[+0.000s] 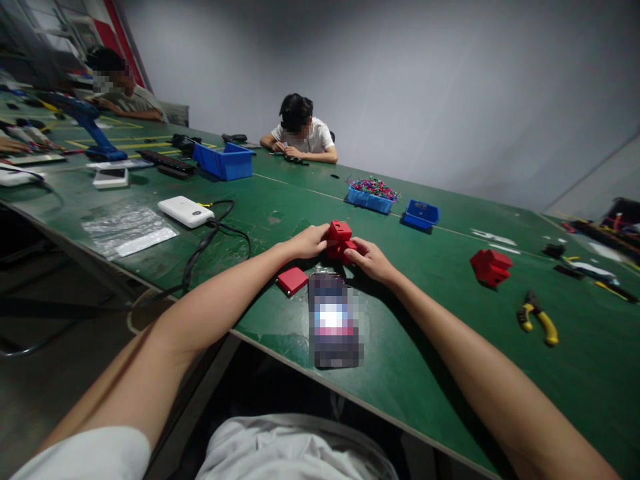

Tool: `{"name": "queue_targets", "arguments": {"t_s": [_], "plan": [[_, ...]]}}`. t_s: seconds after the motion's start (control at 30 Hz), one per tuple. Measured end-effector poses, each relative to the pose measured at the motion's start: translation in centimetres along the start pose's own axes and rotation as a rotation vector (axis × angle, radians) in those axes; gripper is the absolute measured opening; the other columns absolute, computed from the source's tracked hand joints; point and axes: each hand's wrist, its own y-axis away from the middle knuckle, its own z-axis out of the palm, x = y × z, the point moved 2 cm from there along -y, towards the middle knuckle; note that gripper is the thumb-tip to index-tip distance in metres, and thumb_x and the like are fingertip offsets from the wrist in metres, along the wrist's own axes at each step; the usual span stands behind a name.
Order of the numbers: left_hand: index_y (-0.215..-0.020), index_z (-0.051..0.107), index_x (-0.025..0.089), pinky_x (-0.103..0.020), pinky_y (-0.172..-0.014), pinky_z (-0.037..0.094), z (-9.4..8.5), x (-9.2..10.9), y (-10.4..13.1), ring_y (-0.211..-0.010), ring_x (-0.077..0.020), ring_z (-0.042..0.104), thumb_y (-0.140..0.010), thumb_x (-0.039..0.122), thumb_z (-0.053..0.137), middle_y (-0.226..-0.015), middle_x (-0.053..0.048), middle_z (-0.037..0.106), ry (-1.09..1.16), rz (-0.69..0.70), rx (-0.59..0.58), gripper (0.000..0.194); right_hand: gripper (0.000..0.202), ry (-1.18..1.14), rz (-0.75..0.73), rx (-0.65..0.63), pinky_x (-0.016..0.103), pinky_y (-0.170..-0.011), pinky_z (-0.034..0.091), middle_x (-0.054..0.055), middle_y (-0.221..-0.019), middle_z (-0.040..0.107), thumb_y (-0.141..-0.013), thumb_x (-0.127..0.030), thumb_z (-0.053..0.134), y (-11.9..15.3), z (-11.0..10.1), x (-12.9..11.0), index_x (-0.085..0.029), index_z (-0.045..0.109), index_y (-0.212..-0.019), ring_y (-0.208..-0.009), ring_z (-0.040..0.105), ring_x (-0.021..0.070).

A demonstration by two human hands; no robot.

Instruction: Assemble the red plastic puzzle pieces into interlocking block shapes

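Several red blocky parts [341,231] are grouped together on the green table in front of me. From the left, my left hand [313,241] is closed on their side, fingers bent against the red. On the other side my right hand [369,259] grips the lower right red part between thumb and fingers. Whether the parts are joined or only touching, I cannot tell. Just below my left wrist lies a flat red square piece [292,281]. A phone [334,357] with a lit, blurred screen rests nearer to me, below both hands.
Yellow-handled pliers [537,319] and another red block [491,267] lie at right. Beyond my hands stand a blue bin of colourful small pieces [373,197] and a small blue bin [421,215]. A white power bank [185,211] with a black cable sits left. Two people work farther back.
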Motion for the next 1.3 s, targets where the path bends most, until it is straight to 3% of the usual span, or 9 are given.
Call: {"name": "queue_targets", "arguments": {"t_s": [0.17, 0.47, 0.6, 0.83, 1.1, 1.3], "plan": [[-0.12, 0.056, 0.012, -0.034, -0.093, 0.045, 0.0, -0.5, -0.3, -0.104, -0.0216, 0.061, -0.085, 0.016, 0.046, -0.118, -0.012, 0.065, 0.045, -0.001, 0.027, 0.037, 0.043, -0.01, -0.03, 0.039, 0.028, -0.069, 0.046, 0.003, -0.086, 0.064, -0.079, -0.052, 0.06, 0.0, 0.2, 0.2, -0.017, 0.06, -0.104, -0.075, 0.058, 0.0165], [-0.122, 0.056, 0.011, -0.033, -0.09, 0.047, 0.1, -0.2, -0.2, -0.1, -0.0224, 0.063, -0.085, 0.017, 0.047, -0.115, -0.012, 0.067, 0.046, 0.025, 0.017, 0.039, 0.052, -0.115, -0.015, 0.018, 0.029, -0.07, 0.048, 0.004, -0.093, 0.064, -0.076, -0.06, 0.061, -0.2, -0.1, 0.3, -0.019, 0.058, -0.106, -0.077, 0.058, 0.017], [-0.119, 0.058, 0.011, -0.033, -0.092, 0.046, 0.1, -0.2, -0.2, -0.102, -0.0224, 0.062, -0.084, 0.017, 0.048, -0.115, -0.012, 0.067, 0.042, 0.012, 0.051, 0.037, 0.05, -0.143, 0.047, 0.015, 0.027, -0.065, 0.046, 0.003, -0.083, 0.063, -0.081, -0.063, 0.052, -0.2, -0.3, 0.2, -0.018, 0.058, -0.102, -0.07, 0.057, 0.0151], [-0.113, 0.061, 0.01, -0.03, -0.082, 0.049, 0.2, 0.3, 0.0, -0.087, -0.0197, 0.064, -0.082, 0.02, 0.052, -0.101, -0.01, 0.07, 0.073, 0.021, 0.039, 0.034, 0.044, -0.134, 0.047, -0.026, 0.028, -0.068, 0.047, 0.003, -0.087, 0.065, -0.08, -0.057, 0.058, -0.1, -0.1, 0.0, -0.017, 0.061, -0.098, -0.073, 0.057, 0.0154], [-0.106, 0.066, 0.008, -0.03, -0.078, 0.05, 0.8, -1.1, -0.7, -0.083, -0.0191, 0.064, -0.084, 0.026, 0.05, -0.096, -0.009, 0.071, 0.287, -0.092, -0.009, 0.032, 0.044, -0.095, 0.008, 0.011, 0.029, -0.067, 0.048, 0.004, -0.089, 0.066, -0.079, -0.052, 0.061, -0.1, -0.1, 0.0, -0.017, 0.061, -0.106, -0.075, 0.058, 0.017], [-0.113, 0.064, 0.011, -0.033, -0.085, 0.048, 0.6, -0.5, -0.5, -0.094, -0.0223, 0.062, -0.082, 0.026, 0.053, -0.106, -0.01, 0.07, 0.199, -0.038, 0.03, 0.036, 0.044, -0.069, -0.008, -0.027, 0.03, -0.069, 0.049, 0.005, -0.09, 0.067, -0.077, -0.048, 0.066, -0.1, 0.0, 0.2, -0.017, 0.06, -0.108, -0.077, 0.06, 0.0173]]}}
